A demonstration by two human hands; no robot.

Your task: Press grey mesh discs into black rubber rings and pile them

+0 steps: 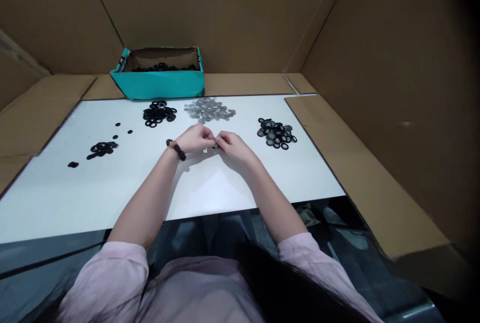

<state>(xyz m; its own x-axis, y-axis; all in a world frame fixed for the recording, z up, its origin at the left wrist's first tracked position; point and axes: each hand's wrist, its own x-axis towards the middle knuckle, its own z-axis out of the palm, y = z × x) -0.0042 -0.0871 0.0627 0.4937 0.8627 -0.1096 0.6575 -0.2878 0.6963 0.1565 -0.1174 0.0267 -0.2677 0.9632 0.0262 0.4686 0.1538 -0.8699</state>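
Note:
My left hand [195, 139] and my right hand [231, 144] meet over the middle of the white table. Both are closed, their fingertips pinching one small dark-and-grey piece [216, 146] between them; most of it is hidden by the fingers. Just beyond my hands lies a heap of grey discs [209, 109]. Black rings [159, 113] form a pile to the left of those discs. Over on the right is a pile of black rings with grey centres [276, 133].
A turquoise box [161, 84] holding more black rings stands at the back. Toward the left lie a smaller black ring pile [102, 149] and several loose black pieces [73, 164]. Cardboard walls [393, 73] enclose the white table [75, 198] at the back and sides.

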